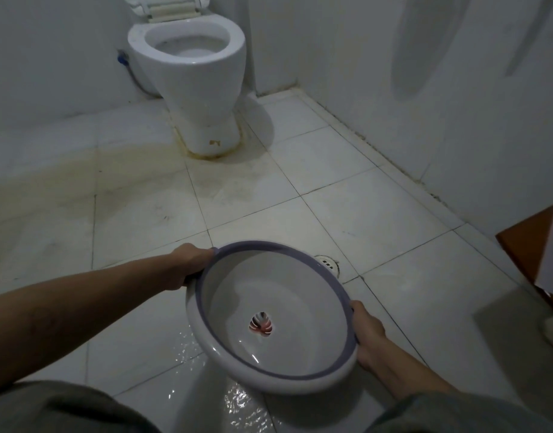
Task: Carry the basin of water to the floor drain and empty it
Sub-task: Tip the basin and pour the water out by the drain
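Observation:
A white basin [237, 295] with a purple rim and a red leaf print on its bottom hangs above the tiled floor, tilted toward me. My left hand [191, 260] grips its far left rim. My right hand [367, 329] grips the right rim. A thin film of water glints low inside the basin. The round floor drain [328, 263] lies in the tile just beyond the basin's far right edge, partly hidden by the rim. Water glistens on the tiles [241, 404] below and in front of the basin.
A white toilet [191, 73] with its lid up stands at the back against the wall. A white wall [425, 104] runs along the right. An orange-brown door edge [528, 245] juts in at the right. Yellowish stains mark the tiles left of the toilet.

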Motion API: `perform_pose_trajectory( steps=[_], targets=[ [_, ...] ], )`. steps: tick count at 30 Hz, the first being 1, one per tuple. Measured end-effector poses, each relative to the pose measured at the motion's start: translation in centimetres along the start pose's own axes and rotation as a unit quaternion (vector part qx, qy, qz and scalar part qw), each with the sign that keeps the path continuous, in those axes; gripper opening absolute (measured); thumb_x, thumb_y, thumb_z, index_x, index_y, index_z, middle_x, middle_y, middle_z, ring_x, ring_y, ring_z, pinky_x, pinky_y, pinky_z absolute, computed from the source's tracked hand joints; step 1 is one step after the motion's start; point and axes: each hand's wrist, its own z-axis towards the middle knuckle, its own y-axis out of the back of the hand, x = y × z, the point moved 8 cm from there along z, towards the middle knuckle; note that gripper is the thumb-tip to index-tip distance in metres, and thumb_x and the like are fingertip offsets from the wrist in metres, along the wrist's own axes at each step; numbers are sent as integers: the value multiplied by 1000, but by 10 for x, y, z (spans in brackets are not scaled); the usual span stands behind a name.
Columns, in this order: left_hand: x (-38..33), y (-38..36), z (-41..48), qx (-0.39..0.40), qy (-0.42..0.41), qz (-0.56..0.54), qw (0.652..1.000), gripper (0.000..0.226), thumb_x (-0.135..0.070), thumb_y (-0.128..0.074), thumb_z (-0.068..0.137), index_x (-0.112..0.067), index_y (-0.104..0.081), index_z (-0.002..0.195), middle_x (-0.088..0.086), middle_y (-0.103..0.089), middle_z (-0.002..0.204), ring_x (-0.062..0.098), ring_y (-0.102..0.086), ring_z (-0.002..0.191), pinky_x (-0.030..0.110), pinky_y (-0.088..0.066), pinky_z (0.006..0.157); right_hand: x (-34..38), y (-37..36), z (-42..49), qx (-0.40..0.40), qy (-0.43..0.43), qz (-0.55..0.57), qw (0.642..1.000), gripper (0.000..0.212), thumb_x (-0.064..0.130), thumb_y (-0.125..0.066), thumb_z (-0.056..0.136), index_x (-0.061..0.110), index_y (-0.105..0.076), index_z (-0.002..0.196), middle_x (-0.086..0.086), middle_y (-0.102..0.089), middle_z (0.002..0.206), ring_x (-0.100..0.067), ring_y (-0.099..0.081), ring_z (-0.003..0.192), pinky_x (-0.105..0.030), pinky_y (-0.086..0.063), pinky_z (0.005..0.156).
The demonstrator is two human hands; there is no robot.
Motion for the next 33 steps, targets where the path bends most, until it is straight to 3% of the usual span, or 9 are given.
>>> perform_pose_trajectory(
  steps=[7, 10, 15, 29, 33],
  targets=[
    [0, 1, -2, 2, 0, -3, 1000, 40, -43, -57, 94, -5, -61, 83, 10, -65, 79, 23, -61, 67, 28, -47, 48, 2, 1, -3, 3, 2, -4, 1000, 34, 30, -56, 93, -2, -66, 97, -20, -71, 92, -37, -68, 86, -46, -56, 82],
    [0, 2, -2, 0, 2, -3, 1000, 42, -43, -57, 94, -2, -63, 89, 10, -66, 79, 23, -62, 66, 28, -46, 46, 2, 1, -3, 3, 5, -5, 1000, 35, 30, -55, 93, -3, -66, 98, -19, -71, 89, -36, -67, 83, -45, -56, 81],
    [0, 4, -4, -4, 0, 2, 1000, 42, -44, -58, 94, -4, -62, 82, 10, -66, 77, 22, -62, 65, 28, -46, 45, 3, 1, -6, 3, 5, -10, 1000, 39, 31, -55, 93, -5, -66, 103, -22, -72, 97, -39, -68, 91, -48, -56, 85],
    [-5, 8, -3, -13, -9, -10, 1000, 40, -41, -58, 94, -4, -61, 80, 10, -65, 77, 24, -61, 65, 28, -45, 45, 0, -2, -8, 6, -1, 7, 1000, 38, 32, -53, 95, -3, -66, 103, -20, -72, 89, -35, -67, 80, -36, -54, 66],
    [-5, 8, -2, -6, -7, -10, 1000, 40, -42, -59, 93, -3, -62, 81, 11, -66, 78, 24, -62, 66, 29, -46, 46, 1, -1, -8, 6, 0, 5, 1000, 40, 30, -54, 95, -5, -65, 109, -23, -71, 100, -38, -68, 91, -45, -56, 83]
  ],
)
